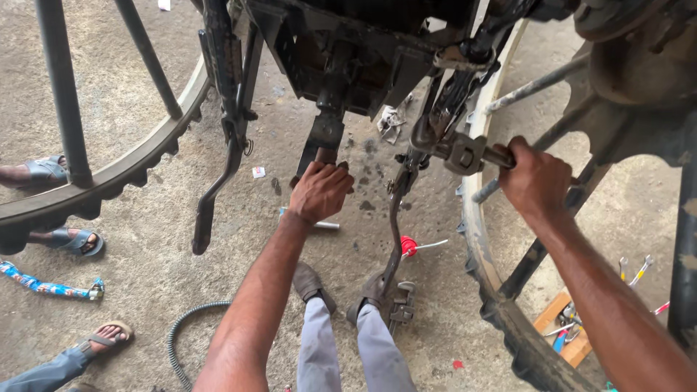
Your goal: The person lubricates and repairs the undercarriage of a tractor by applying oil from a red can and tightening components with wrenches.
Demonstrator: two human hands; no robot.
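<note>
Though half-hidden, wrench [468, 154] under right hand [536, 178]

Grey pipe wrench [465, 152] horizontal, clamped on greasy linkage; dark bracket [323, 138] hanging upright.

Small white label scrap [258, 172] on concrete floor [145, 276], near black lever [218, 181].

Hidden and cut-off parts around the hands

The right hand [536, 180] covers the wrench [465, 153] handle, and what its jaw grips is lost in dark metal. The left hand [319, 192] hides the end of the bracket [324, 138] it presses. Both big wheels [501, 290] run off the edges. Below the right hand, the tools in the wooden tray [573, 347] are too small to tell apart.
</note>
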